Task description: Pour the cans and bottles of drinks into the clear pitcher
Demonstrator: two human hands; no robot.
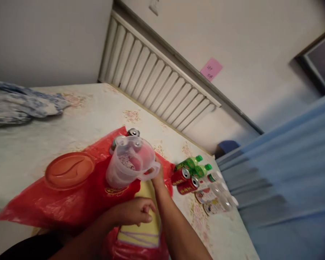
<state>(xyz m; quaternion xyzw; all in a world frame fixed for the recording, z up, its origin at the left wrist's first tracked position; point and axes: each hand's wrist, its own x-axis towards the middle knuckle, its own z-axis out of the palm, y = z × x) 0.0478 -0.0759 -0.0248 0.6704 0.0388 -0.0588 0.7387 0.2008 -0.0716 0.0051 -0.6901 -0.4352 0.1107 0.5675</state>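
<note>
A translucent plastic measuring jug stands on a red plastic sheet, with some bubbly liquid in it. My right hand is at its handle, with the fingers closed round it and partly hidden. Nearer to me, my left hand hovers over a folded yellow cloth; its fingers are loosely curled, the thumb apart from the index finger, and nothing shows between them. To the left of the jug lies a round orange-red lid. Just behind the jug are a dark can and another small container, partly hidden.
Red cans, green-capped bottles and several clear jars stand at the right. A patterned cloth lies at the far left. Beyond the flowered tablecloth is a white radiator; a blue curtain hangs at right.
</note>
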